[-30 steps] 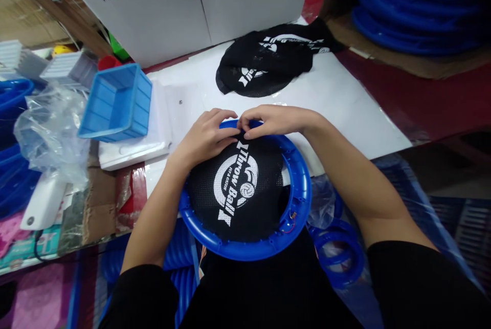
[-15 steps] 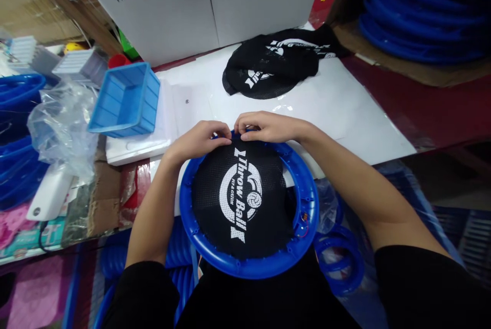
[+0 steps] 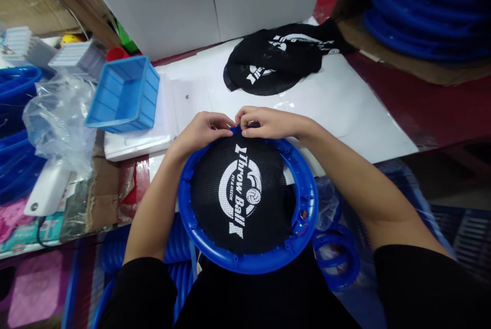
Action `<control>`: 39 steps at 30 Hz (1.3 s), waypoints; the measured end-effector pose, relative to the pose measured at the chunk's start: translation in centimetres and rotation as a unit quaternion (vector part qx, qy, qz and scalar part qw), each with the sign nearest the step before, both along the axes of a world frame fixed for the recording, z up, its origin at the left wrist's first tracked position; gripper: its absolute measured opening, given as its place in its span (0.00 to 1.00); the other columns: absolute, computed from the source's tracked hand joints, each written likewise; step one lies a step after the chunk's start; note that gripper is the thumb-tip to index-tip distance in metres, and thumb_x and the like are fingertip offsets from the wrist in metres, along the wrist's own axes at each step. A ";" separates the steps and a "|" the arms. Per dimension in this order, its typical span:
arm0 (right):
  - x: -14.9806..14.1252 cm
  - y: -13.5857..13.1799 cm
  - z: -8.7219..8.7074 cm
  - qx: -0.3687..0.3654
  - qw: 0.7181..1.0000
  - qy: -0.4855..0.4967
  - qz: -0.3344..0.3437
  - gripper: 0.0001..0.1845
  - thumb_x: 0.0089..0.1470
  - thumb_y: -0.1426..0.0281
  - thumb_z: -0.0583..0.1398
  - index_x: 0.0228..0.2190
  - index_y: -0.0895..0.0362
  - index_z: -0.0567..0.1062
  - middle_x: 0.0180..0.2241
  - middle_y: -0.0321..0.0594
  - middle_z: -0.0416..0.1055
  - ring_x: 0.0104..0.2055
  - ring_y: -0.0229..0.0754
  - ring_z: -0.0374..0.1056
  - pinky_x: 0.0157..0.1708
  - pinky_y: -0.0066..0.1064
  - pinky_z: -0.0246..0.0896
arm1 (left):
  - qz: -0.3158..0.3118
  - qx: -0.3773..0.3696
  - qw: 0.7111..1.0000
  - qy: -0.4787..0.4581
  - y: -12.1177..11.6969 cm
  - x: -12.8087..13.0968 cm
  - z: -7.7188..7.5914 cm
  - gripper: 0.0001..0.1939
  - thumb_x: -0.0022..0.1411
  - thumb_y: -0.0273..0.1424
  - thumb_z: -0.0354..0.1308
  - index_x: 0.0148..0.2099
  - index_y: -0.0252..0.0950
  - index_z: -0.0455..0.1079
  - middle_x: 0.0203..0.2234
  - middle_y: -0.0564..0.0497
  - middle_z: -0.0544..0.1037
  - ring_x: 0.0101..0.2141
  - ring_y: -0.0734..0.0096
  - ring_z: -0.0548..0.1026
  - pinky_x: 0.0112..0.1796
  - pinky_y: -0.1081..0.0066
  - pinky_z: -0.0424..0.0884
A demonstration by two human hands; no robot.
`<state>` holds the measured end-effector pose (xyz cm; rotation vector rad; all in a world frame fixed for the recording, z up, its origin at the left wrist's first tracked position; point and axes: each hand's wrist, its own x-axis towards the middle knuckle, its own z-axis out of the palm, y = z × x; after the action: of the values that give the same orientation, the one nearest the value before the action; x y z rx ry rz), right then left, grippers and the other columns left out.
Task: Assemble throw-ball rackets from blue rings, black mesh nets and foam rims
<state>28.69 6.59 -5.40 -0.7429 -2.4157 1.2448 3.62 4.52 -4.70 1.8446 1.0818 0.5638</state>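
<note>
A blue plastic ring (image 3: 245, 263) rests against my front at the table's near edge. Across it lies a round black mesh net (image 3: 264, 232) printed "Throw Ball" in white. The net is attached round the left and lower rim, while a gap shows along the right side. Small wires (image 3: 304, 215) show inside the ring's right channel. At the far rim, my left hand (image 3: 205, 129) pinches the net's edge between thumb and fingers. Close beside it, almost touching, my right hand (image 3: 264, 122) pinches the same edge with curled fingers. The fingertips hide the exact spot they press.
More black mesh nets (image 3: 276, 60) lie on the white board behind. A blue bin (image 3: 120, 91) stands left, near a clear plastic bag (image 3: 59, 124) and a white device (image 3: 48, 191). Blue rings (image 3: 422, 27) are stacked at the far right. A white carton (image 3: 184, 6) closes off the back.
Both hands stay pinched at the far rim, with only slight finger shifts. The view has tilted a little; ring and net appear slightly higher.
</note>
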 end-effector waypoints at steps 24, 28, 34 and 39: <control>-0.2 0.2 -0.5 -0.005 1.000 -0.001 -0.025 0.08 0.60 0.67 0.59 0.29 0.54 0.69 0.46 0.45 0.72 0.45 0.46 0.68 0.48 0.40 0.63 | -0.057 0.117 0.989 0.065 -0.6 1.5 0.0 0.06 0.66 0.33 0.64 0.41 0.39 0.82 0.37 0.50 0.86 0.40 0.66 0.79 0.48 0.64 0.72; -0.2 0.3 -0.7 -0.001 1.000 0.005 -0.022 0.07 0.61 0.67 0.60 0.31 0.55 0.72 0.46 0.45 0.73 0.44 0.45 0.68 0.47 0.39 0.64 | -0.060 0.110 0.990 0.068 -0.4 1.5 -0.6 0.05 0.66 0.31 0.63 0.39 0.38 0.81 0.36 0.50 0.85 0.39 0.66 0.79 0.47 0.64 0.73; 0.0 0.7 -0.5 -0.006 1.000 -0.004 -0.012 0.06 0.58 0.68 0.61 0.29 0.55 0.72 0.48 0.45 0.73 0.45 0.44 0.69 0.49 0.39 0.64 | -0.030 0.129 0.988 0.083 -0.4 1.9 -1.3 0.05 0.65 0.28 0.62 0.38 0.37 0.80 0.34 0.50 0.84 0.37 0.67 0.77 0.43 0.65 0.71; 0.0 0.4 -0.2 -0.005 1.000 -0.013 -0.021 0.05 0.55 0.71 0.61 0.27 0.55 0.72 0.48 0.45 0.73 0.46 0.45 0.70 0.50 0.39 0.65 | -0.033 0.131 0.989 0.059 -0.4 2.1 -1.7 0.06 0.66 0.29 0.62 0.39 0.37 0.81 0.34 0.50 0.85 0.37 0.67 0.78 0.44 0.65 0.71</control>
<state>28.65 6.97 -5.59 -0.8145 -2.4039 1.2385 5.74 4.14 -6.41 2.1568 1.0592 0.5863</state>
